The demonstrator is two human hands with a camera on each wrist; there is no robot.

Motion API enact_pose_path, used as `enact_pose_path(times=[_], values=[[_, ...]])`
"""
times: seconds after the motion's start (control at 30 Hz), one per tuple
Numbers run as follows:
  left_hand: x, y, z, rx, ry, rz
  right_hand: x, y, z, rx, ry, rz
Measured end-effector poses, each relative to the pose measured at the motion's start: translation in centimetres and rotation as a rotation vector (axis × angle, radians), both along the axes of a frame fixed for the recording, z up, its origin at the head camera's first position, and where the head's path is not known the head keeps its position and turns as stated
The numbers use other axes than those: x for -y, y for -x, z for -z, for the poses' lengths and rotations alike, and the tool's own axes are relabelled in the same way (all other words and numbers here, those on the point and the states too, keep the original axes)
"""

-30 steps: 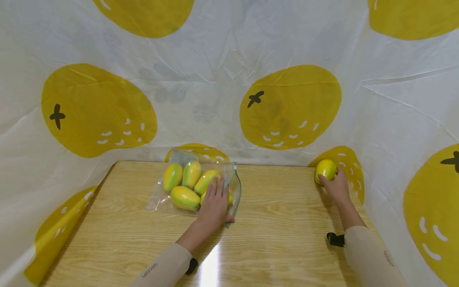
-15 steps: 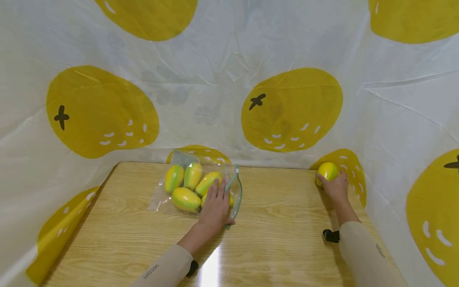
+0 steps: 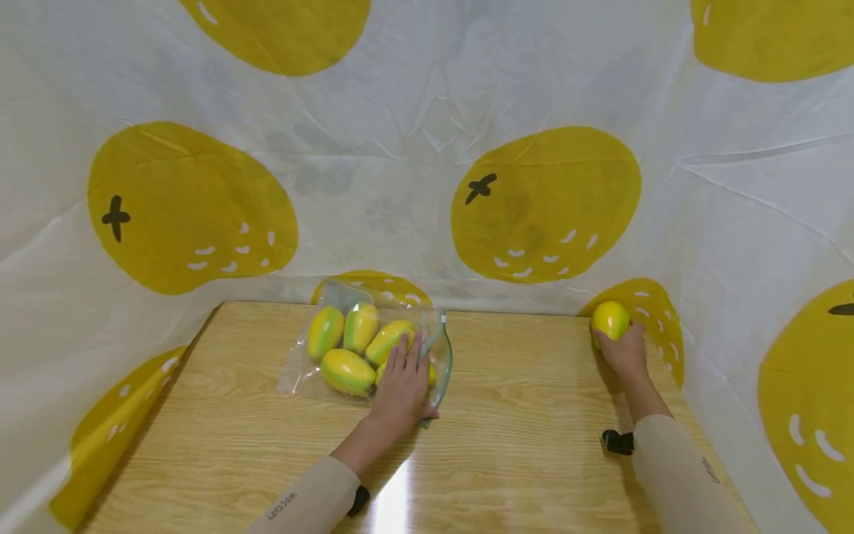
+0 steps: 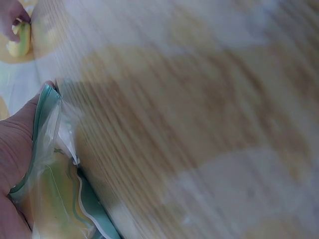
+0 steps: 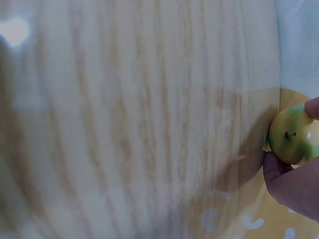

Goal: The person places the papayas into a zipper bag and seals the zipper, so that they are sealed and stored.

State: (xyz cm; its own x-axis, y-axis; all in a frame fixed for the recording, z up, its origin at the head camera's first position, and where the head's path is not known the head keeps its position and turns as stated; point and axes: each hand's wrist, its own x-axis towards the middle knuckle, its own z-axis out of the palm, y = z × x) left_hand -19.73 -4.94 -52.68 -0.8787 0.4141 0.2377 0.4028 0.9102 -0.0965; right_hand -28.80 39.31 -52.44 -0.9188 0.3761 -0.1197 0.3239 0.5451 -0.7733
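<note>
A clear zip bag (image 3: 300, 374) with a green zip edge lies towards the back left of the table, holding several yellow-green mangoes (image 3: 347, 372). My left hand (image 3: 402, 389) rests on the bag near its mouth, fingers straight over the mangoes there and partly hiding one. In the left wrist view the thumb side of that hand lies along the green zip edge (image 4: 37, 129), and the mouth gapes a little. At the table's back right corner, my right hand (image 3: 625, 350) grips another mango (image 3: 610, 319) between thumb and fingers. Its dark stem end shows in the right wrist view.
The wooden table (image 3: 520, 415) meets a white cloth (image 3: 387, 193) printed with large yellow fruit at the back and both sides. The gripped mango is close to the cloth at the right corner. A bright reflection lies near the table's front.
The mango in my right hand has tipped, so it looks rounder from above, and the right hand has turned slightly with it. My left hand stays on the bag.
</note>
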Motion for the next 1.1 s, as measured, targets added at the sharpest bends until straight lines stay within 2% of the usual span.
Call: enact_pose_path(times=[0.3, 0.57, 0.83, 1.0, 1.1], values=[[-0.1, -0.1, 0.2, 0.021, 0.012, 0.007, -0.5, -1.9, 0.2, -0.025, 0.011, -0.056], [0.0, -0.1, 0.0, 0.007, 0.027, 0.002, -0.4, -4.6, -0.2, -0.089, -0.023, -0.177], [0.1, -0.1, -0.2, 0.002, 0.001, 0.012, 1.4, -7.5, -1.6, -0.076, -0.056, -0.319], [0.1, -0.3, -0.3, 0.012, -0.007, 0.014, 2.6, -8.2, -1.7, -0.083, -0.077, -0.386], [0.1, -0.3, -0.3, 0.012, -0.005, 0.015, 3.4, -8.3, -1.9, -0.096, -0.049, -0.446]])
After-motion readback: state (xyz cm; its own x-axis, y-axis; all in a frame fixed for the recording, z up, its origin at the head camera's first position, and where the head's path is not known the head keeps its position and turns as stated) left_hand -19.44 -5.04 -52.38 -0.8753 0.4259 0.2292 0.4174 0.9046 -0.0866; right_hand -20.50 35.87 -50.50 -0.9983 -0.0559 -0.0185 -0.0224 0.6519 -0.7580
